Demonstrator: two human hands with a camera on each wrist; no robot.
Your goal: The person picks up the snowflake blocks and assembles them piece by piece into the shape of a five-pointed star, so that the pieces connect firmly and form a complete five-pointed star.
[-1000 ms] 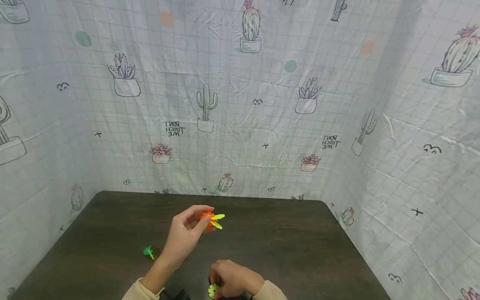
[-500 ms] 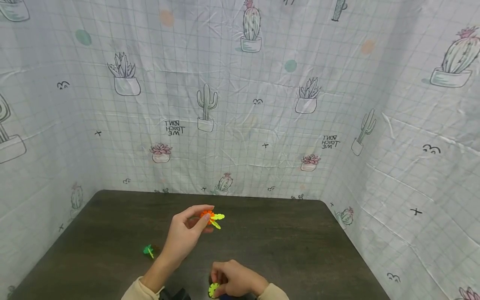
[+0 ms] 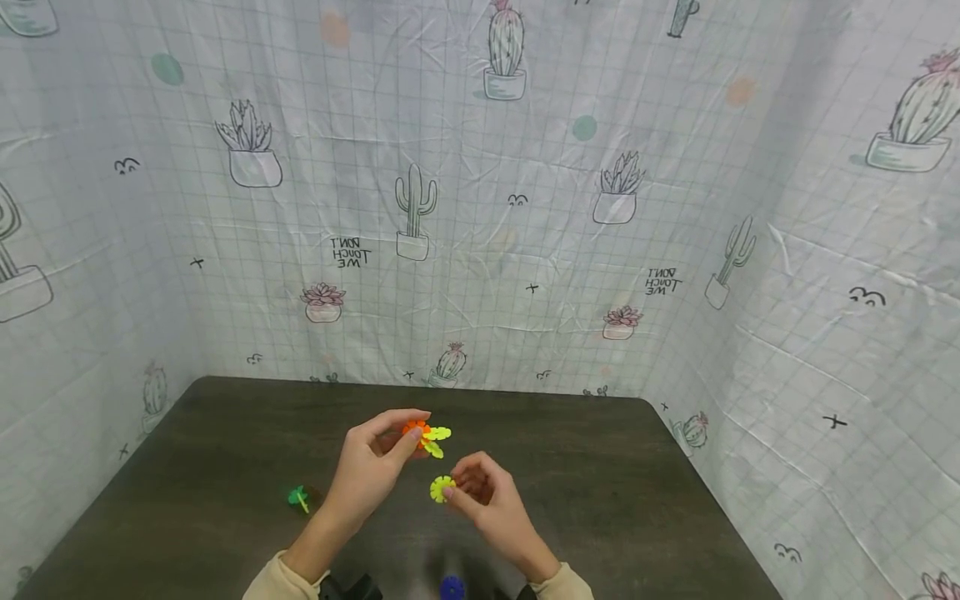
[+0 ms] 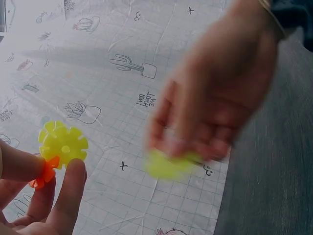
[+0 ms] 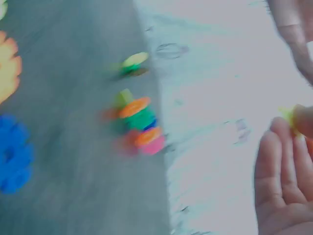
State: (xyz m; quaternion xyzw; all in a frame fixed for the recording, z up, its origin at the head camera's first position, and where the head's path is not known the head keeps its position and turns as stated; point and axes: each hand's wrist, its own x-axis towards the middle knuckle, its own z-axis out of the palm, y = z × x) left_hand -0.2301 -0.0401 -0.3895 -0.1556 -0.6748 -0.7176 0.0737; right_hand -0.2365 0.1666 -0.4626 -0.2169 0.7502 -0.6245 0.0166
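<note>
My left hand [image 3: 371,467] holds up an orange notched disc [image 4: 45,174], a flower-shaped building piece, between thumb and fingers. Two yellow notched discs [image 4: 66,147] are slotted into it and stick out to the right in the head view. Lower and to the right, my right hand [image 3: 498,508] pinches a single yellow notched disc [image 3: 441,490] by its edge, raised above the dark table. This loose disc is apart from the joined pieces. In the left wrist view the right hand and its disc are blurred by motion.
A blue notched disc [image 3: 452,587] lies at the table's [image 3: 600,500] near edge. On the left sits a small green and yellow piece [image 3: 297,497]. The right wrist view also shows a joined stack of coloured discs [image 5: 141,120] and an orange disc [image 5: 7,66]. Patterned cloth [image 3: 480,250] surrounds the table.
My right hand has lifted the yellow disc from near the table's front edge, up and forward toward the left hand, uncovering the blue disc. The left hand has stayed nearly still.
</note>
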